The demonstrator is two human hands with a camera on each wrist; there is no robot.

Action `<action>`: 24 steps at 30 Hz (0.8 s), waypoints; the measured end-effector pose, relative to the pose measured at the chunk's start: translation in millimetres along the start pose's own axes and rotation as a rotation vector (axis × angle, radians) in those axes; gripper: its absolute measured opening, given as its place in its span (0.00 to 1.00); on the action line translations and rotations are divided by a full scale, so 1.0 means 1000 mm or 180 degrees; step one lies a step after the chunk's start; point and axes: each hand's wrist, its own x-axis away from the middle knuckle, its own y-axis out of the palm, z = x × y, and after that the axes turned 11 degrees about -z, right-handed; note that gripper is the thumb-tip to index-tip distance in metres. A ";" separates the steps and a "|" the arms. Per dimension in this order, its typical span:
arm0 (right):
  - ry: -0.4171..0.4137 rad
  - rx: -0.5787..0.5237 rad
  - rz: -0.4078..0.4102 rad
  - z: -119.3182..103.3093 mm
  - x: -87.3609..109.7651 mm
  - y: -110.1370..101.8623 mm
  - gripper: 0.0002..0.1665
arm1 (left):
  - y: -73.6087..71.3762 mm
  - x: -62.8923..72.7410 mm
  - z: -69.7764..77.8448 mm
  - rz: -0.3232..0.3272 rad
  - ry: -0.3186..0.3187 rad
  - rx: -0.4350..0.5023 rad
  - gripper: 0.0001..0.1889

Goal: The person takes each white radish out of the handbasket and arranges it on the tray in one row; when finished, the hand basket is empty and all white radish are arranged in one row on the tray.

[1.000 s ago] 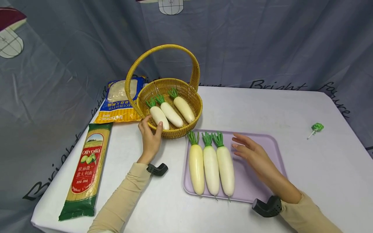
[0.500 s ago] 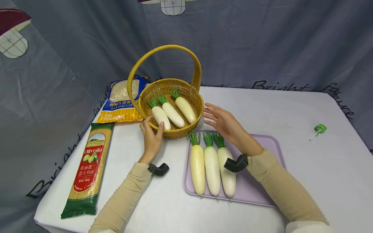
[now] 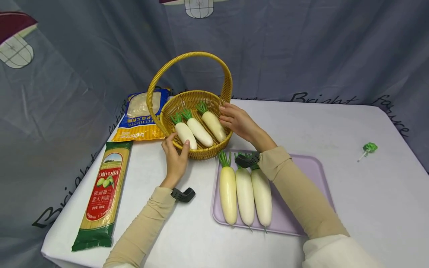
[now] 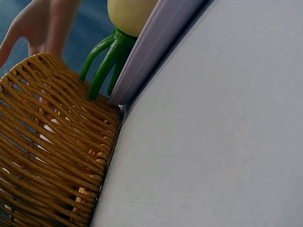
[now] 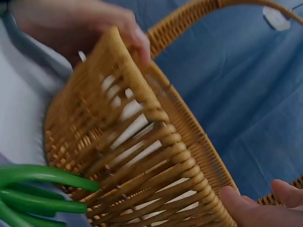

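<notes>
On the left lies a spaghetti pack, with a blue-and-yellow bag behind it, and next along, my left hand grips the near-left rim of the basket, fingers and thumb curled round it. The basket stands on the table holding three small radishes, and at its right rim my right hand is fairly open, fingers reaching over the edge. Below that arm, three long radishes lie on the tray, with a lollipop well apart at far right.

Basket, left hand gripping it — green stalks
</notes>
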 end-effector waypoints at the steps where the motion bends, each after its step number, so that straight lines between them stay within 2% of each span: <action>1: 0.0012 0.0030 0.0026 -0.001 -0.003 0.000 0.40 | 0.000 0.000 0.000 -0.0002 0.0005 -0.0001 0.27; 6: 0.0092 0.0148 0.0099 -0.004 -0.018 -0.004 0.42 | 0.000 0.000 -0.001 -0.0025 0.0009 -0.0003 0.27; 9: 0.0228 0.0304 0.0135 -0.003 -0.026 -0.005 0.43 | 0.000 0.001 -0.001 -0.0011 0.0004 -0.0017 0.27; 17: 0.0889 0.1702 0.0386 0.004 -0.042 0.003 0.46 | 0.000 0.001 0.000 -0.0034 0.0001 0.0007 0.27; 21: 0.1111 0.2040 0.0445 0.005 -0.043 0.009 0.45 | -0.001 0.002 0.000 -0.0048 -0.0026 0.0011 0.28; 24: 0.1206 0.2103 0.0462 0.004 -0.043 0.012 0.46 | 0.000 0.002 0.000 -0.0027 -0.0024 0.0017 0.28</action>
